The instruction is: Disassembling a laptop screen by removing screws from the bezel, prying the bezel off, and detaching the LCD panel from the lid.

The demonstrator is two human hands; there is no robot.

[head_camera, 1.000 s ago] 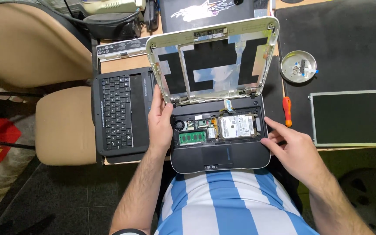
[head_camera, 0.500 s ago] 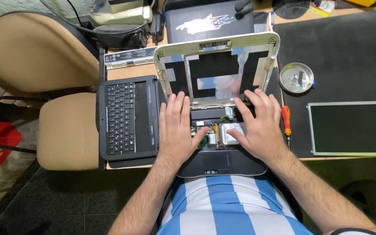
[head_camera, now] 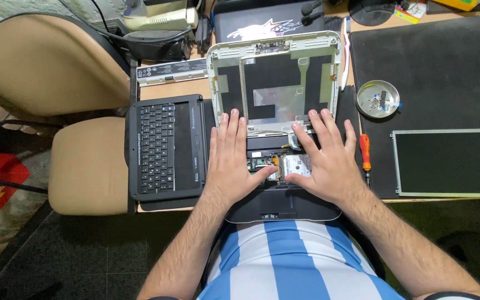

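A small laptop lies opened up at the desk's near edge: its dark base [head_camera: 284,208] shows a green circuit board and a silver drive [head_camera: 294,165], and its white lid shell [head_camera: 276,83] stands open behind with no screen in it. My left hand [head_camera: 233,161] rests flat on the left half of the base, fingers spread and reaching the hinge. Over the right half my right hand [head_camera: 324,158] lies flat the same way. Neither hand holds anything.
The removed black keyboard panel [head_camera: 165,147] lies left of the laptop. An orange-handled screwdriver [head_camera: 365,153] lies just right, on a black mat [head_camera: 434,61] with a round metal dish of screws [head_camera: 379,99] and a bare screen panel [head_camera: 451,162]. A tan chair [head_camera: 84,166] stands left.
Both hands moved from the laptop's sides onto the open base and slid forward, fingers now at the hinge. The view shifted slightly.
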